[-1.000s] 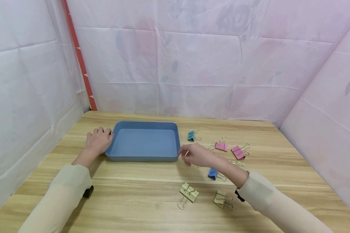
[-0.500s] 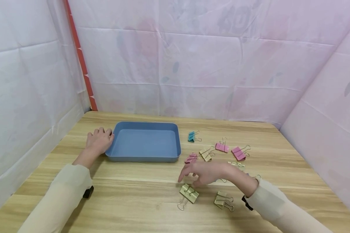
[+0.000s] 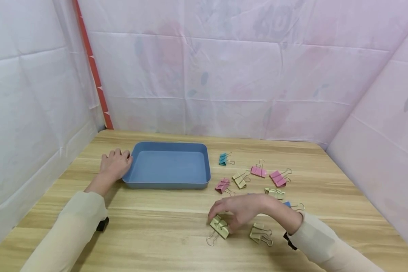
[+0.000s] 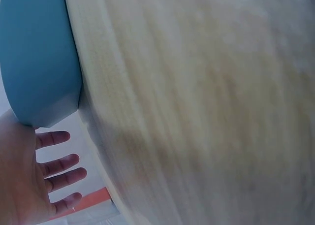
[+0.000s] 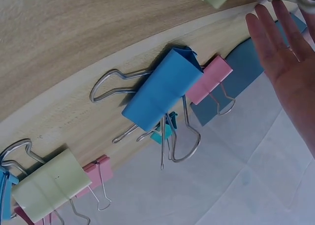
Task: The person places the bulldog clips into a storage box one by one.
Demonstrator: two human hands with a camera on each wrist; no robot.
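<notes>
In the head view my right hand reaches down over a yellow-green binder clip, its fingers at the clip's left end and its thumb at the right end, pinching it. The clip's wire handle points toward me. The right wrist view shows the fingers close under the clip's metal edge at the top right corner. My left hand rests against the left wall of a blue rectangular tray. In the left wrist view its fingers are spread and straight, and the tray's wall hides the thumb.
Right of the tray lie a teal clip, several pink clips and a small yellow clip. Another yellow-green clip lies near my right wrist. A blue clip is partly behind my forearm. White cloth walls enclose the table.
My right hand has moved from beside the tray's right corner toward me, down onto the yellow-green binder clip, and its fingers have closed on it. My left hand and the tray have stayed put.
</notes>
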